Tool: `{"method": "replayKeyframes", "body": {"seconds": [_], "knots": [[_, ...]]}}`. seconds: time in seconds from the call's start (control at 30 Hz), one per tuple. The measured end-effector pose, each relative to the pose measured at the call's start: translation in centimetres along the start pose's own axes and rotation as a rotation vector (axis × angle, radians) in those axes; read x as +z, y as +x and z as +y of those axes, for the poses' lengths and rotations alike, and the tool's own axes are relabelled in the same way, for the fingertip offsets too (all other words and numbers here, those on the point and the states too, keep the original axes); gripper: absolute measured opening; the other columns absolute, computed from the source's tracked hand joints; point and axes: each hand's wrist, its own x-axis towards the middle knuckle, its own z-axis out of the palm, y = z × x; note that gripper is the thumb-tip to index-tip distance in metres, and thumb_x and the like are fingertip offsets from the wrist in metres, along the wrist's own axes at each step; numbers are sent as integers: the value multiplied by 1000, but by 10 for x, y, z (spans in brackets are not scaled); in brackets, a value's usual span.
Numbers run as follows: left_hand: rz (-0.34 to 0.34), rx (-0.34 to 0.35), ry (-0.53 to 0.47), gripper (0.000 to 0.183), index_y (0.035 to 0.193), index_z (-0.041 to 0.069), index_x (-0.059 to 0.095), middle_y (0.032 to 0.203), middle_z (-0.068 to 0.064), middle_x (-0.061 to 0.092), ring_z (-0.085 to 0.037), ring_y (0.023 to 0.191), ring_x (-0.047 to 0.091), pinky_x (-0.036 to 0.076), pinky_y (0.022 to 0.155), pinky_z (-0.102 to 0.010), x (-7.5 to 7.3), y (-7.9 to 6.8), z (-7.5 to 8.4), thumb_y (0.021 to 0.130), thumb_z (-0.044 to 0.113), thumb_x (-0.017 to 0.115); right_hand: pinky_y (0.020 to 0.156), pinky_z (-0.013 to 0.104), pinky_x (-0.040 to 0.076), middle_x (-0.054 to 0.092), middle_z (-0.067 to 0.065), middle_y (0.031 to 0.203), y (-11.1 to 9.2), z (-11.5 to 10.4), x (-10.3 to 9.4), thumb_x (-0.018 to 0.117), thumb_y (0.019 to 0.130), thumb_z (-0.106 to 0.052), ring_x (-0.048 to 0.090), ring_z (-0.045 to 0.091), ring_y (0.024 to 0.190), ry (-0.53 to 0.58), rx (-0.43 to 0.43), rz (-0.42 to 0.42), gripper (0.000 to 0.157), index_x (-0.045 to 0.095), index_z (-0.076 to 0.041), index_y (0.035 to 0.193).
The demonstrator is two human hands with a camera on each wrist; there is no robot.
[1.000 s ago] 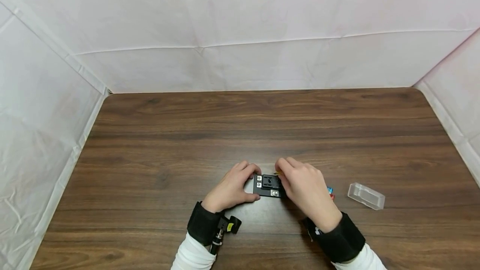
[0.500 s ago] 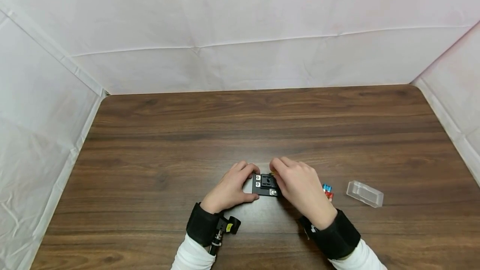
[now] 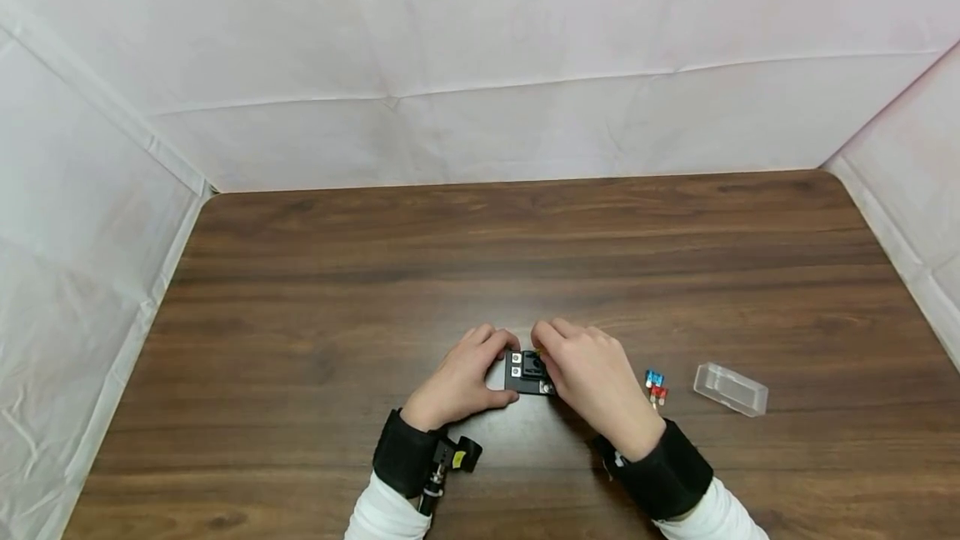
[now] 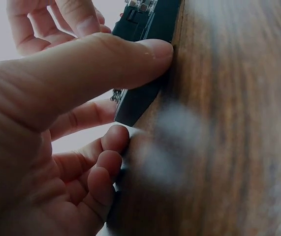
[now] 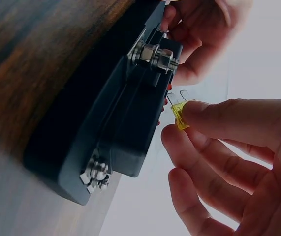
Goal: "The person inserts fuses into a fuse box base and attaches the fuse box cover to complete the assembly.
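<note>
My left hand (image 3: 467,377) grips the left end of a black fuse block (image 3: 531,387) on the table, thumb on the near side and fingers on the far side. Over the block, my right hand (image 3: 591,375) pinches a yellow blade fuse (image 5: 178,117) between thumb and finger. In the right wrist view the fuse's two metal prongs point toward the block's top face, near small red parts, and stand apart from it. Bolts with nuts (image 5: 155,56) stick out from the block's side. In the left wrist view the thumb presses along the block's edge.
Blue blade fuses (image 3: 654,377) and red blade fuses (image 3: 658,395) lie on the table just right of the right hand. Farther right is a clear plastic box (image 3: 731,390). White cloth walls (image 3: 480,140) border the wooden table (image 3: 360,273) at the back and sides.
My right hand has moved left over the fuse block with the yellow fuse. The blue and red fuses now show more fully beside it. The left hand keeps its hold.
</note>
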Motion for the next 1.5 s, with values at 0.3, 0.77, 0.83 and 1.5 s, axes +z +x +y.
{"method": "replayKeyframes", "body": {"seconds": [0.3, 0.77, 0.83, 1.5], "knots": [[1, 5, -4, 48, 113, 13, 53, 96, -4, 49, -17, 85, 41, 40, 74, -33, 3, -3, -2, 72, 21, 75, 49, 31, 42, 54, -2, 70, -1, -2, 5, 70, 77, -6, 50, 13, 57, -11, -38, 0, 16, 58, -13, 85], [22, 2, 11, 49, 112, 12, 53, 96, -4, 50, -17, 87, 42, 41, 75, -34, -1, -5, -5, 70, 22, 77, 54, 34, 47, 58, -1, 73, 5, -5, 10, 67, 79, -7, 55, 14, 61, -16, -65, 19, 13, 60, -14, 87], [21, 0, 9, 49, 112, 13, 53, 96, -4, 50, -16, 87, 42, 41, 75, -34, -1, -5, -5, 70, 22, 76, 55, 34, 47, 59, -1, 74, 5, -6, 9, 67, 79, -7, 55, 15, 62, -13, -64, 18, 13, 60, -14, 86], [27, 23, -10, 49, 114, 13, 54, 95, -4, 49, -17, 88, 41, 40, 75, -35, -5, -8, -4, 71, 20, 76, 60, 38, 50, 61, 0, 76, 8, -12, 11, 67, 79, -7, 60, 17, 71, 10, -63, -6, 14, 62, -15, 89]]}}
